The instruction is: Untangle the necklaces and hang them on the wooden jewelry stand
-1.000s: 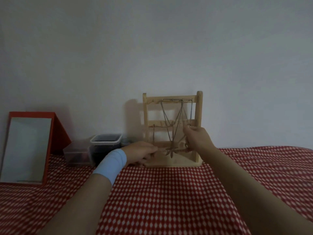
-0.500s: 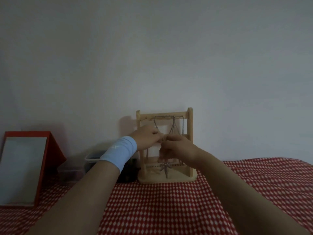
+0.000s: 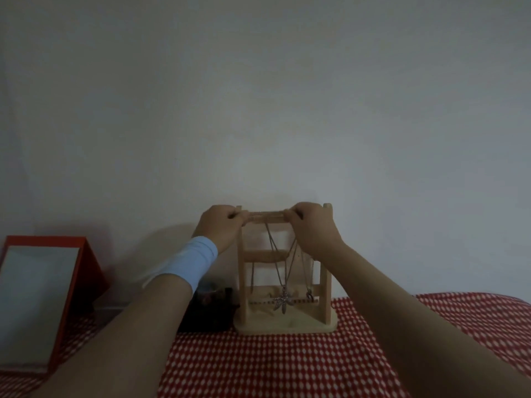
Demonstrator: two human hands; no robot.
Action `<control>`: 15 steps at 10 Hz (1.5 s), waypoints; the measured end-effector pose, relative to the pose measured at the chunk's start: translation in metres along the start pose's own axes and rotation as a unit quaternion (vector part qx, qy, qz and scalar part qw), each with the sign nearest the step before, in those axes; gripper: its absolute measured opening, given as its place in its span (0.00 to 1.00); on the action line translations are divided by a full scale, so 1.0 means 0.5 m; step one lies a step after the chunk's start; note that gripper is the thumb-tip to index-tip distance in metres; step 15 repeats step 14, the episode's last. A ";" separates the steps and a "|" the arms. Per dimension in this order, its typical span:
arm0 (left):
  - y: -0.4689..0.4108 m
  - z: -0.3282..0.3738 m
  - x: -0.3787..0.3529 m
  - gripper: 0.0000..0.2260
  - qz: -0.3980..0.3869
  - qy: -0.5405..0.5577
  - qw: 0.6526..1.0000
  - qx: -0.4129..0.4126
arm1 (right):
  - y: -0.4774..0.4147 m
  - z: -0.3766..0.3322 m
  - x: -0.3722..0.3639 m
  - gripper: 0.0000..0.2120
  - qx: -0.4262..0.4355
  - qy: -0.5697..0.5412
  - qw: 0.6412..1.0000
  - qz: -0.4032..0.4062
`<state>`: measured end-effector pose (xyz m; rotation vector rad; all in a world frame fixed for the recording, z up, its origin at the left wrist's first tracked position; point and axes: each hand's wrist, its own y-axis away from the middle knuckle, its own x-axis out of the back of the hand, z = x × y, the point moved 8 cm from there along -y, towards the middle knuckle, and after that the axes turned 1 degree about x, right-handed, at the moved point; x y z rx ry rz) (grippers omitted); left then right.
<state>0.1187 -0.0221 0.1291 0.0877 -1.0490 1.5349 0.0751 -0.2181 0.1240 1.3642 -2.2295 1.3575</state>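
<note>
Hands went up to the top bar of the stand (image 3: pixel 284 323): my left hand (image 3: pixel 219 225) pinched one end, my right hand (image 3: pixel 311 226) the other, fingers closed on what I judged was a chain, though it was too fine to tell. I held it spread so it would seat on the bar. Necklaces (image 3: pixel 283 300) already hung inside the frame, on the red-checked tabletop (image 3: pixel 287 366).
</note>
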 end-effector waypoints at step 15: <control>0.121 -0.121 -0.127 0.17 -0.188 0.054 0.973 0.119 | 0.097 0.071 -0.129 0.26 -0.142 0.071 0.956 -0.247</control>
